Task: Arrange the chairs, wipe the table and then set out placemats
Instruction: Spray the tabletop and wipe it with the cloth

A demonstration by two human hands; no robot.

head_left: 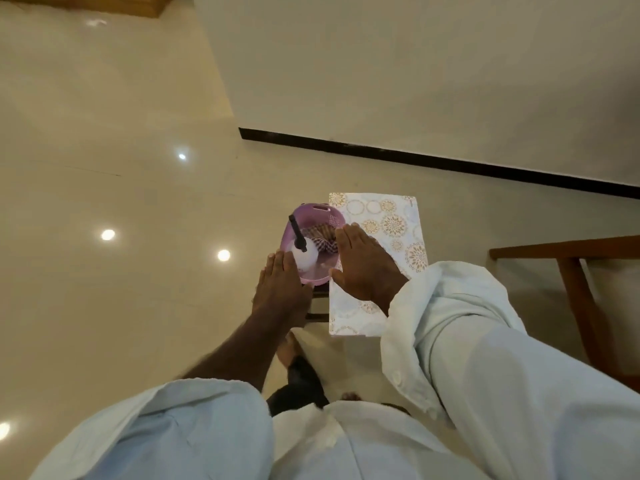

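Note:
A stack of white placemats with gold round patterns lies on a small dark stool below me. Beside it on the left sits a purple plastic basket holding a white spray bottle with a black nozzle and a checked cloth. My right hand is flat, fingers together, over the left edge of the placemats next to the basket. My left hand is flat too, at the basket's left rim. Neither hand grips anything.
Glossy cream floor tiles spread to the left with lamp reflections. A white wall with a black skirting runs behind the stool. A brown wooden chair frame stands at the right edge. My bare feet show below the stool.

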